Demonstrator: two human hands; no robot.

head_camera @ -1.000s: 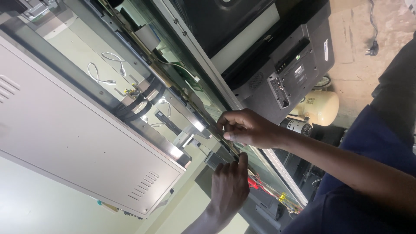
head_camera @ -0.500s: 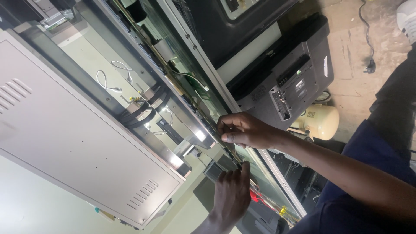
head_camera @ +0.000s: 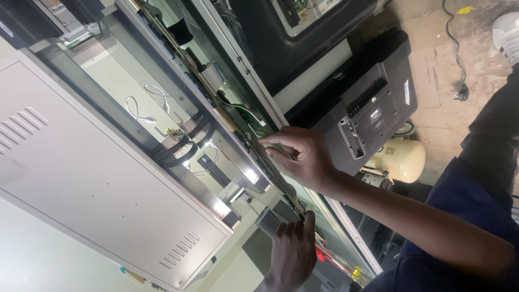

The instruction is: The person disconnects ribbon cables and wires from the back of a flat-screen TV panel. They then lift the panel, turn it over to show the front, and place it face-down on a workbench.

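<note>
A flat-screen panel lies open on its back, with a long narrow circuit strip (head_camera: 243, 135) running along its edge. My right hand (head_camera: 305, 157) rests on that strip, fingers stretched along it and pinching its edge. Lower down the same edge is my left hand (head_camera: 292, 254), its fingers curled and the fingertips pressed on the strip next to a small grey connector block (head_camera: 268, 220). Black flat cables (head_camera: 178, 143) and thin white wires (head_camera: 143, 105) lie just left of my right hand. A large grey vented metal cover (head_camera: 92, 178) fills the left side.
A black monitor back (head_camera: 373, 103) leans at the right, with a cream-coloured tank (head_camera: 400, 159) beside it. A black power cord and plug (head_camera: 459, 81) lie on the concrete floor. A shoe (head_camera: 508, 30) shows at the top right corner.
My right hand's fingers have stretched a little further up the strip. My left hand stays at the lower end. The view has shifted slightly.
</note>
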